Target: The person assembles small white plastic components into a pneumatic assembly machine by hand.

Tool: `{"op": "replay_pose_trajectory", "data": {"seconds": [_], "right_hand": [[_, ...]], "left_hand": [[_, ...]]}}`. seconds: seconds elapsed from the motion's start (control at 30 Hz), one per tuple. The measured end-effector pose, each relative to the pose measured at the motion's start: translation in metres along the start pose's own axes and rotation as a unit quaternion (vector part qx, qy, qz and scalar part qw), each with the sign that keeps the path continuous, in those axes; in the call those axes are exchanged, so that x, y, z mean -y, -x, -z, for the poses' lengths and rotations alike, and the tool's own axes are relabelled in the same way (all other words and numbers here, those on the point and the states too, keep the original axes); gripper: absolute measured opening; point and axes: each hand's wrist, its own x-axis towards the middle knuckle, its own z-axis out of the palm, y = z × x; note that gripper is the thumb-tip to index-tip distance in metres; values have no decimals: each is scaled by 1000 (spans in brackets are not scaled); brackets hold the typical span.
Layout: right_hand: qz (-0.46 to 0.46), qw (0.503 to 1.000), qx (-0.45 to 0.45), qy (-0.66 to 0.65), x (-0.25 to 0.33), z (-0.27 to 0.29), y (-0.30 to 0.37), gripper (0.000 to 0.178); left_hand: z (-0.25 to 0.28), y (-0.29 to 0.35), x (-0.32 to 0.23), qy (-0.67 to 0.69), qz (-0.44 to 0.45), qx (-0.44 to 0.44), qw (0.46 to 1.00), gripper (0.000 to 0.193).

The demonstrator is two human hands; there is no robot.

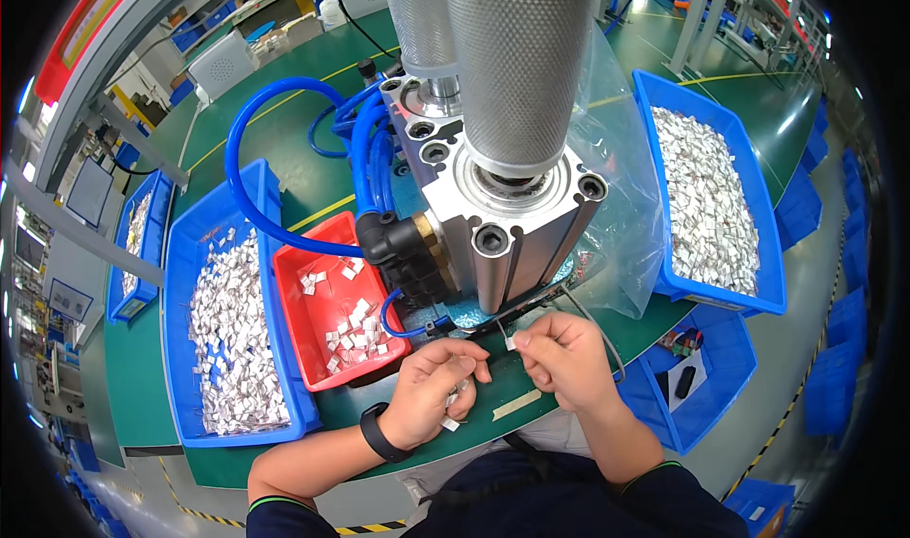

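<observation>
At the front edge of the pneumatic press [507, 244], my right hand [571, 360] pinches a small white component with thin wire leads [511, 343] between thumb and forefinger. The leads point up toward the base of the press; whether they touch it I cannot tell. Beside it on the left, my left hand [438, 386] is half curled, with several more white components [450, 424] held in its fingers and palm. Its thumb and forefinger hold nothing that I can see. A red bin [286, 322] with some of the same components stands just left of the press.
Large blue bins full of white components stand at the left [177, 348] and right [773, 254]. Blue air hoses [237, 149] loop over the left side. A clear plastic sheet [626, 206] hangs by the press. Low at the right, another blue bin [725, 396] holds a black object.
</observation>
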Motion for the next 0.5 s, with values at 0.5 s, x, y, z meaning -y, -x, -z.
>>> {"op": "replay_pose_trajectory", "data": {"seconds": [0.5], "right_hand": [[40,998,-48,-12,4,-8,-9,19]], "left_hand": [[-1,-1,-1,-30,7,-13,999,13]]}}
